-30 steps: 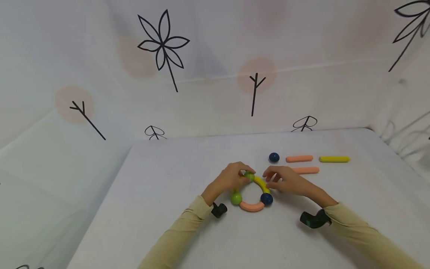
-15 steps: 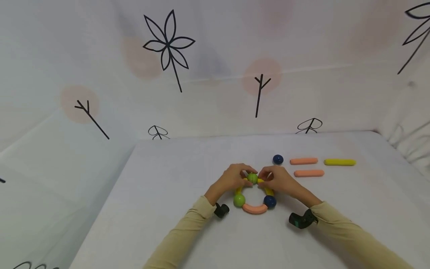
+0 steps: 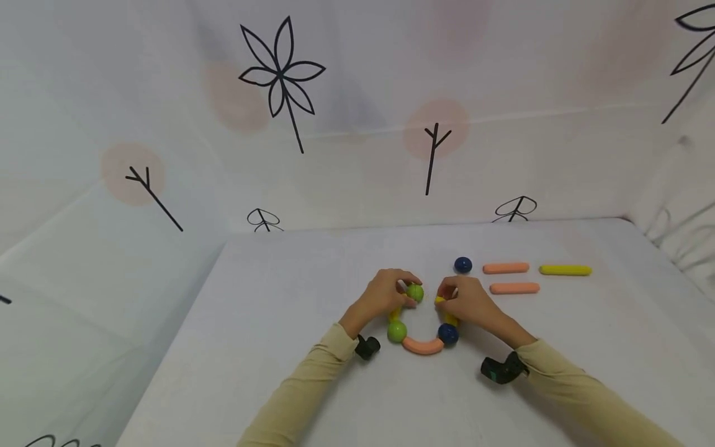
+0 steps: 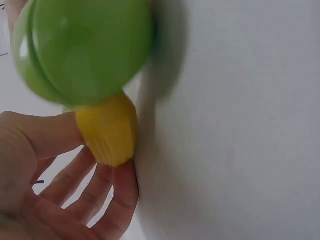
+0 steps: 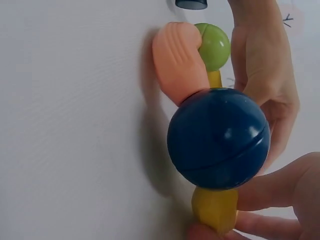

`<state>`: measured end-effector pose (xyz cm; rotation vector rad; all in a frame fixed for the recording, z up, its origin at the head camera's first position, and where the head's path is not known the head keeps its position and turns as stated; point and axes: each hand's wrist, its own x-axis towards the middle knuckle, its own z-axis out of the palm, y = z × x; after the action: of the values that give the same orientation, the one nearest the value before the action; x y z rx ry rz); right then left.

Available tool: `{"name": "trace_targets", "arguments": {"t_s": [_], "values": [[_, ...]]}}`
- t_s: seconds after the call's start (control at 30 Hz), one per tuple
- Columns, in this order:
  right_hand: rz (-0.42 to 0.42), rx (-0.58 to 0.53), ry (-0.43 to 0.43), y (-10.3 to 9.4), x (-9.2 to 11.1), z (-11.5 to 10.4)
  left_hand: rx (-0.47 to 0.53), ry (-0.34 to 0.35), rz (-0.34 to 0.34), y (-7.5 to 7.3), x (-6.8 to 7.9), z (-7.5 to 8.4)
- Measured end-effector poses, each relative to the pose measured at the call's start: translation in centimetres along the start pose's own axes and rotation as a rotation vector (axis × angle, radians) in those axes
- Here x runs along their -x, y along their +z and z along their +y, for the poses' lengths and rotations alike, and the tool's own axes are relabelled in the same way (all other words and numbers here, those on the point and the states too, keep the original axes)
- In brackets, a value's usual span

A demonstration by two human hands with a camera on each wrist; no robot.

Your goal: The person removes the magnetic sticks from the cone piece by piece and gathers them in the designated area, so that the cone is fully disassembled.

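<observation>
Now the left hand [image 3: 385, 293] pinches a green ball [image 3: 415, 292], the right hand [image 3: 468, 302] a yellow curved piece [image 3: 447, 313] pointing away.

Tan long sleeves [image 3: 301, 391] — black wrist cameras [image 3: 365, 346] — bare hands.

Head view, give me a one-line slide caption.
Two hands hold the open ends of a ball-and-rod ring on a white table.

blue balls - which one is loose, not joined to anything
The far blue ball lies alone on the table, left of the orange sticks. The near blue ball sits joined between the orange curved piece and a yellow piece.
</observation>
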<state>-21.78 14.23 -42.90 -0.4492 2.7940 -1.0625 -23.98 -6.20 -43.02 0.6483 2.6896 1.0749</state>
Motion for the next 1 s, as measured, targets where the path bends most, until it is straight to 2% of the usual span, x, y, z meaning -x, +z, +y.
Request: {"name": "trace_targets", "arguments": {"t_s": [0.1,0.27,0.57,0.77,1.0], "values": [[0.002,-0.005,0.043,-0.2,0.5,0.1,0.030,-0.015,0.033,-0.1,0.2,-0.5],[0.007,-0.007,0.047,-0.3,1.0,1.0,0.049,-0.058,0.072,-0.3,0.9,-0.8],[0.057,0.019,-0.097,-1.6,3.1,1.7,0.039,-0.137,0.155,-1.4,3.0,-1.0],[0.003,0.070,-0.144,-2.3,4.2,2.1,0.047,-0.185,0.193,-1.6,4.4,-1.6],[-0.033,0.122,-0.161,-3.2,6.2,2.5,0.014,-0.219,0.183,-2.1,5.8,-1.2]]}}
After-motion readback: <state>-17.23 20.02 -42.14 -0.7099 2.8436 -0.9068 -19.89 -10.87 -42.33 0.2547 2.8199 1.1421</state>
